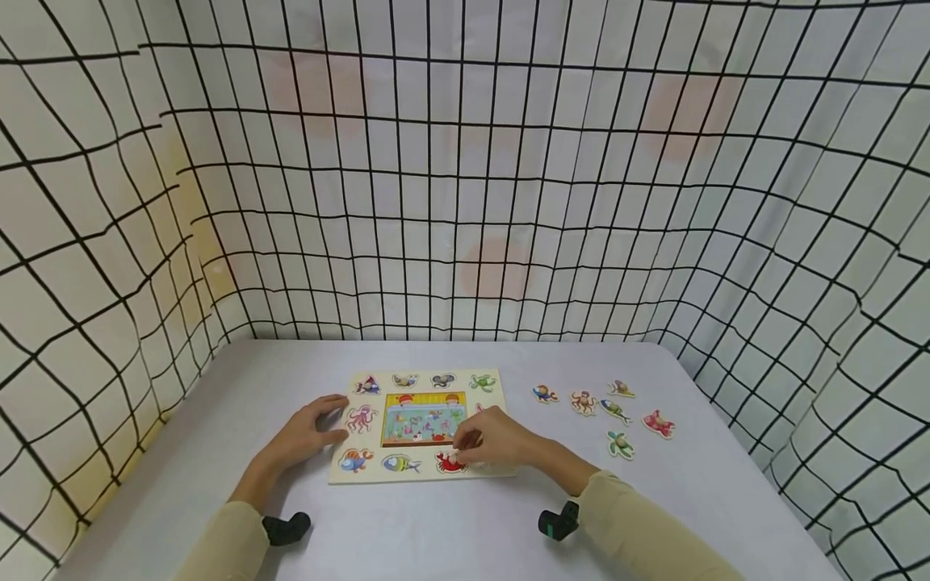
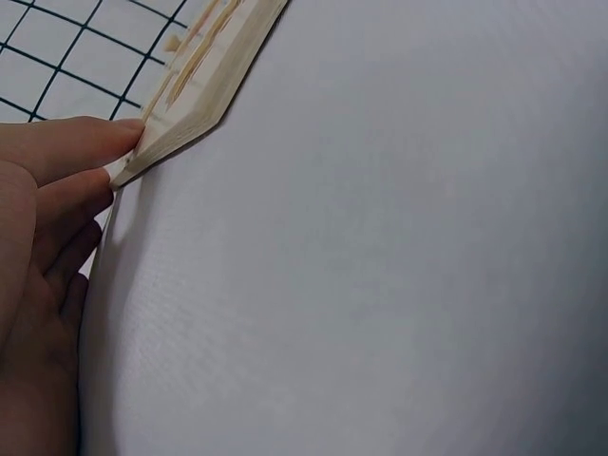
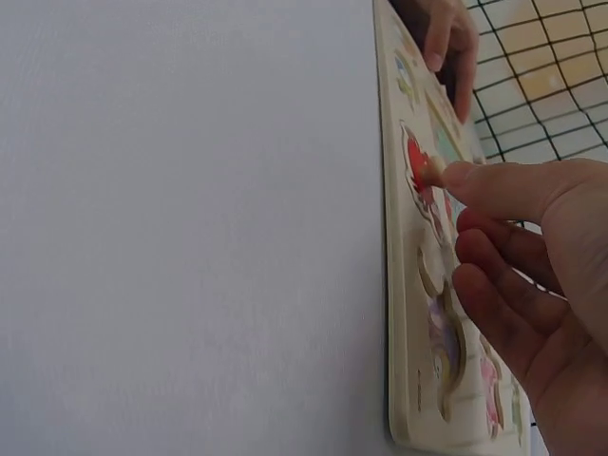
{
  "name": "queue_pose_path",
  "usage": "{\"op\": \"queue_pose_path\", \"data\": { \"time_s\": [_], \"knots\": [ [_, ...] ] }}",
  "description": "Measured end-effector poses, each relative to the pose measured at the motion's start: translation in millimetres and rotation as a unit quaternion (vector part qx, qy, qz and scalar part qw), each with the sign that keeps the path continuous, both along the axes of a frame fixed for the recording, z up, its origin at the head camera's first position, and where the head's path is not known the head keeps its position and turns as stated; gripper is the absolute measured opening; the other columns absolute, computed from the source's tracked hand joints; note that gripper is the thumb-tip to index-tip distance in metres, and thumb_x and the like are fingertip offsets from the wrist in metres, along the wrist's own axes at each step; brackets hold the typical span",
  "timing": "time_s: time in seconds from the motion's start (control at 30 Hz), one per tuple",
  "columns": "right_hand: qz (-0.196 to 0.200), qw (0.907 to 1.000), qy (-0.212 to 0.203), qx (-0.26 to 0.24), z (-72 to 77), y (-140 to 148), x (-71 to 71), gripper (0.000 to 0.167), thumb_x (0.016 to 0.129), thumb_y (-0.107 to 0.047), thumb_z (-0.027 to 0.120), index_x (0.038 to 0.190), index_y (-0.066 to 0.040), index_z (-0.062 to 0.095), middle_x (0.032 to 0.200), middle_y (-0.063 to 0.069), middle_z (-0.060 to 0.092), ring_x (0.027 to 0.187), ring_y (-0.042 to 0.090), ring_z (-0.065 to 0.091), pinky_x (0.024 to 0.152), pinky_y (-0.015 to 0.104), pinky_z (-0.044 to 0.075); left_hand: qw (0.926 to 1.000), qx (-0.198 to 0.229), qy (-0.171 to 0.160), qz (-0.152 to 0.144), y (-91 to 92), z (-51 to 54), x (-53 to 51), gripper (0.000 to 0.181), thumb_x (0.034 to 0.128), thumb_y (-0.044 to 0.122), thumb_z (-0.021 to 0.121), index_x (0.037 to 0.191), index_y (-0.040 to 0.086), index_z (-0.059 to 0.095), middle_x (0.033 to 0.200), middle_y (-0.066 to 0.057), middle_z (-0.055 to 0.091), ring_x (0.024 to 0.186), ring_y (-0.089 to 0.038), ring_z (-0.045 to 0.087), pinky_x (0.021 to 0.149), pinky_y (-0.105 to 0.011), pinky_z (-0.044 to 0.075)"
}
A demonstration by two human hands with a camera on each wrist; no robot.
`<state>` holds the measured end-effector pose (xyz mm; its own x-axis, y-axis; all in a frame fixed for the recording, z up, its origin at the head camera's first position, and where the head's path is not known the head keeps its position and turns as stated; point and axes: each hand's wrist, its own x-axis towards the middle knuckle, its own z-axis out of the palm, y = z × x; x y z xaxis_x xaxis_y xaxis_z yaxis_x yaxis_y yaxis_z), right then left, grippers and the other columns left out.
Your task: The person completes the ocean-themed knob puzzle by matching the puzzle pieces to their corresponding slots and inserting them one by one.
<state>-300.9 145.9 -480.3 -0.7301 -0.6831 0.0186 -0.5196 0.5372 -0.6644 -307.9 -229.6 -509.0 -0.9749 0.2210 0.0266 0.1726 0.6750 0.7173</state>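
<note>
A wooden peg puzzle board [image 1: 424, 478] with sea-animal pictures lies flat on the table. My right hand [image 1: 497, 440] is over its front edge, thumb and fingers at the small knob of a red crab puzzle piece [image 1: 449, 463]. In the right wrist view the crab piece [image 3: 415, 163] sits at its crab-shaped recess, the thumb touching the knob; whether it lies fully flush I cannot tell. My left hand [image 1: 308, 436] rests against the board's left edge, thumb and fingers spread apart. The left wrist view has the thumb touching the board's corner [image 2: 195, 119].
Several loose puzzle pieces lie right of the board, among them an octopus piece [image 1: 583, 403], a turtle piece [image 1: 620, 445] and a red-pink piece [image 1: 658, 424]. A black wire grid [image 1: 458, 222] stands around the back and sides of the white table [image 1: 407, 537].
</note>
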Motion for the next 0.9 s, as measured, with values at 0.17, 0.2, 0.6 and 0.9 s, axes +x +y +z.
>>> {"op": "queue_pose_path", "data": {
  "time_s": [0.17,0.2,0.6,0.9],
  "knots": [
    [-0.007,0.9998,0.017,-0.012,1.7,17,-2.2,0.010,0.091,-0.015,0.081,0.100,-0.012,0.079,0.087,-0.015,0.069,0.081,0.005,0.065,0.076,0.023,0.059,1.0000,0.002,0.004,-0.001,1.1,-1.5,-0.2,0.066,0.0906,0.023,0.077,0.148,0.000,0.054,0.158,-0.022,0.041,0.149,-0.049,0.026,0.118,-0.068,0.019],
    [-0.012,0.9997,0.019,-0.011,2.2,21,-2.8,0.010,0.091,-0.015,0.081,0.100,-0.012,0.079,0.087,-0.016,0.069,0.081,0.005,0.066,0.076,0.023,0.059,1.0000,0.001,0.003,-0.001,1.3,-1.5,-0.3,0.066,0.0905,0.023,0.077,0.148,0.000,0.054,0.158,-0.022,0.041,0.149,-0.049,0.026,0.118,-0.068,0.020],
    [-0.058,0.9954,0.071,-0.029,12.5,79,-6.3,0.015,0.091,-0.012,0.080,0.105,-0.005,0.077,0.089,-0.011,0.069,0.082,0.008,0.065,0.072,0.026,0.060,1.0000,0.001,0.003,-0.002,-0.3,-1.7,-1.8,0.066,0.0913,0.025,0.077,0.148,0.000,0.053,0.158,-0.023,0.041,0.149,-0.049,0.026,0.118,-0.069,0.020],
    [-0.120,0.9895,0.081,-0.007,17.9,119,-4.7,0.019,0.091,-0.015,0.081,0.106,-0.005,0.076,0.089,-0.010,0.068,0.083,0.011,0.063,0.074,0.025,0.059,0.9999,0.008,0.005,-0.006,-1.9,-3.8,-2.2,0.066,0.0912,0.025,0.078,0.148,0.000,0.053,0.158,-0.023,0.041,0.149,-0.049,0.026,0.118,-0.069,0.020]
  ]
}}
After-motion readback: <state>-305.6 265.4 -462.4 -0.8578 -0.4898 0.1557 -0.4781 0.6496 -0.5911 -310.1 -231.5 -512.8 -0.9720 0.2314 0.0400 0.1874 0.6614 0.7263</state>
